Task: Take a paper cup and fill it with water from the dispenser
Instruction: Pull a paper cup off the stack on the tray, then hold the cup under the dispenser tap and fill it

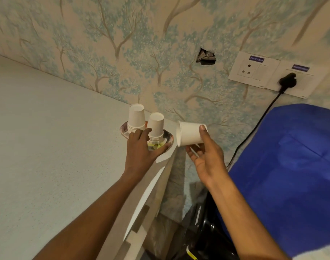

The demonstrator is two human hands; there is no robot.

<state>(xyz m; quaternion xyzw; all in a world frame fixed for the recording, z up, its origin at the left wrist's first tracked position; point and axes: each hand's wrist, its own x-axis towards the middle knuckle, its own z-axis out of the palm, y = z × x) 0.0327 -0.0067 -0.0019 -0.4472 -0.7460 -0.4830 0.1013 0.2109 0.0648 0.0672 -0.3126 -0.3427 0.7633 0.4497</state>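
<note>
Head view: purple labels point(256, 59) on socket panel point(254, 69), text unreadable. Patterned plate point(169, 138) at counter point(48, 147) corner holds two upside-down paper cup stacks point(136, 119). Left hand point(141, 147) rests against plate, fingers loosely curled touching stacks. Right of plate, right hand point(203, 156) grasps single paper cup point(189, 135) sideways, mouth toward plate, inside hidden. Blue-covered water bottle point(291, 175) further right.

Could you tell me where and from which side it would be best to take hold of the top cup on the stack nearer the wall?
Grip the top cup around its side wall, just above the nested rims, coming from above. It stands upside down, base up, so it probably lifts straight off. The left hand rests at the plate and could steady the stack.
</note>
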